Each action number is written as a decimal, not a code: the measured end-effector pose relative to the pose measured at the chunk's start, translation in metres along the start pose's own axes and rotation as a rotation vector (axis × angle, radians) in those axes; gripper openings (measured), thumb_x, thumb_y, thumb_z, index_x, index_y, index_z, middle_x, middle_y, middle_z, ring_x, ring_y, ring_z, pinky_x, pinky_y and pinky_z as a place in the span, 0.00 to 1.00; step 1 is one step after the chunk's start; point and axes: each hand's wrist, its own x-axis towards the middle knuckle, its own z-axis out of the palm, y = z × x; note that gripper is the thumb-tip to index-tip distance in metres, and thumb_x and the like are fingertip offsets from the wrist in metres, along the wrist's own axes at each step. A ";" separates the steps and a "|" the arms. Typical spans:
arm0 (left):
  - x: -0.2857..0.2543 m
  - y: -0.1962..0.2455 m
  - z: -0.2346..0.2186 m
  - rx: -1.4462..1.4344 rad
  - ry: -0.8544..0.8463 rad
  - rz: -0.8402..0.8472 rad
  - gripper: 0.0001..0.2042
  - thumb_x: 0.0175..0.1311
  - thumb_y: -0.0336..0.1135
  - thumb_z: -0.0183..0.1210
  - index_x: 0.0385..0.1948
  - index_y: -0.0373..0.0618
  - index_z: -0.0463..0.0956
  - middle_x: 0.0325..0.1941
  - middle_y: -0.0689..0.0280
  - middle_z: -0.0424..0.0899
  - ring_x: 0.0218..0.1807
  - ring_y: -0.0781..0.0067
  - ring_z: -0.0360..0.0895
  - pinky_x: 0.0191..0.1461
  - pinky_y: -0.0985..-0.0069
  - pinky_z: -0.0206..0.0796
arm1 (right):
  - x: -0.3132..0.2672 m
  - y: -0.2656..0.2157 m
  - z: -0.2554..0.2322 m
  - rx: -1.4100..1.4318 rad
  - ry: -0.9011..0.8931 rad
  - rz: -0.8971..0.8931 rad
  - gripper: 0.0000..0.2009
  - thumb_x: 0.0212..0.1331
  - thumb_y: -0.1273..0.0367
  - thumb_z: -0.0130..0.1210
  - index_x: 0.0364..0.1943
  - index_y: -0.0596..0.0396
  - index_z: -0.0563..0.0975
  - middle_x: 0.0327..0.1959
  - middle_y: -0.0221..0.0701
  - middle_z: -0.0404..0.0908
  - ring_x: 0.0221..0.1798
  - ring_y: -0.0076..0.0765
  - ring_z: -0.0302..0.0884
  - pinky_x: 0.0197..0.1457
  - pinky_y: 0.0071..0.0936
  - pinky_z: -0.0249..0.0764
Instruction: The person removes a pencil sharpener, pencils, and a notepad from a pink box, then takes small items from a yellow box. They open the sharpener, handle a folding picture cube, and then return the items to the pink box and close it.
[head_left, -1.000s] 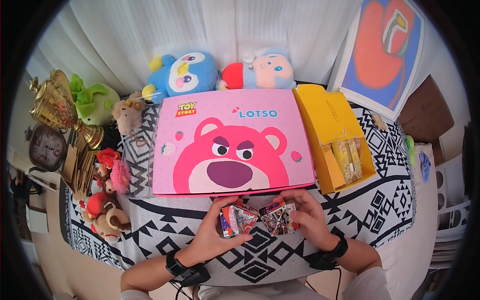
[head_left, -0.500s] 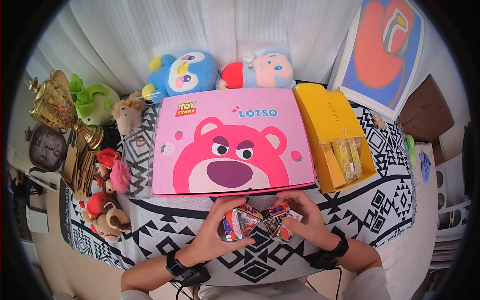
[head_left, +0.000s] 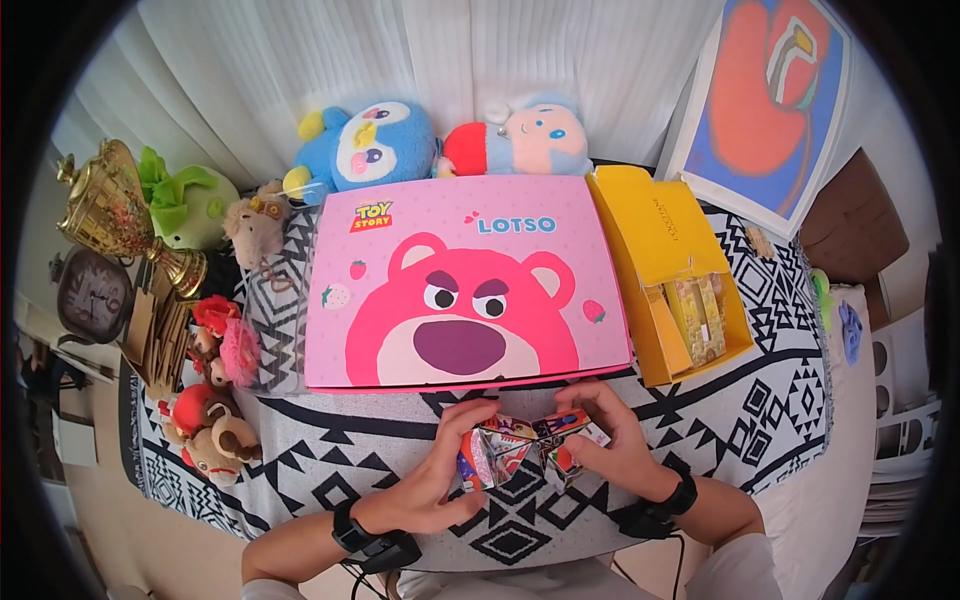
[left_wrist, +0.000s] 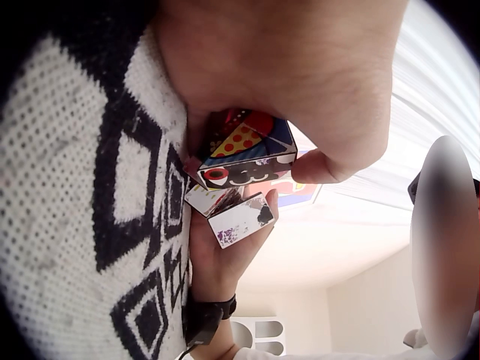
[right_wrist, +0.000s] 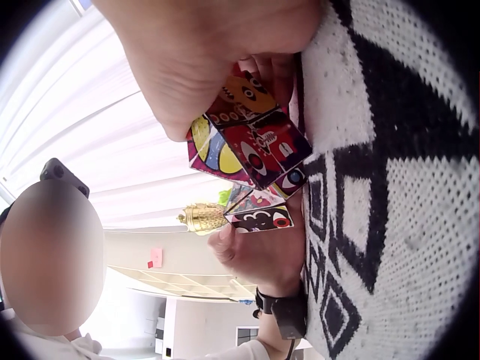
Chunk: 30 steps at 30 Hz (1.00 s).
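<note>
A colourful folding cube puzzle (head_left: 505,450), printed with cartoon pictures, is held between both hands just in front of the pink box. The left hand (head_left: 432,480) grips its left part, thumb at the near side and fingers at the far side. On the right part, the right hand (head_left: 622,450) has its thumb on top and its fingers behind. In the left wrist view the puzzle (left_wrist: 247,146) shows angled faces and white-edged blocks; in the right wrist view the puzzle (right_wrist: 259,146) has red and yellow faces spread apart.
A pink box (head_left: 470,300) with a bear face lies behind the hands, beside an open yellow box (head_left: 665,225). Two plush toys (head_left: 385,148) sit at the back. A gold trophy (head_left: 110,200), a clock (head_left: 95,295) and small plush toys stand at the left.
The puzzle's left part has turned and shifted slightly right with the left hand. The right part has tilted, and the right thumb has moved a little left across it.
</note>
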 end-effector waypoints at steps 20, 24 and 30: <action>0.000 0.001 0.010 0.086 0.157 -0.039 0.50 0.36 0.37 0.80 0.66 0.43 0.58 0.53 0.58 0.66 0.57 0.64 0.67 0.62 0.71 0.61 | 0.004 -0.009 0.006 -0.316 -0.468 -0.151 0.48 0.38 0.55 0.76 0.64 0.56 0.60 0.58 0.42 0.61 0.60 0.45 0.65 0.62 0.34 0.65; -0.001 -0.002 0.011 0.061 0.199 -0.038 0.48 0.38 0.34 0.79 0.65 0.42 0.58 0.52 0.59 0.66 0.56 0.65 0.67 0.61 0.72 0.61 | 0.005 -0.018 0.008 -0.396 -0.520 -0.115 0.50 0.41 0.57 0.75 0.67 0.58 0.55 0.61 0.44 0.59 0.62 0.49 0.64 0.64 0.36 0.65; -0.004 -0.004 0.013 -0.179 0.281 -0.182 0.47 0.41 0.30 0.77 0.66 0.42 0.57 0.56 0.62 0.67 0.58 0.72 0.67 0.64 0.75 0.58 | 0.004 -0.018 0.008 -0.482 -0.531 -0.145 0.52 0.44 0.60 0.73 0.70 0.59 0.49 0.64 0.46 0.54 0.65 0.52 0.62 0.65 0.37 0.66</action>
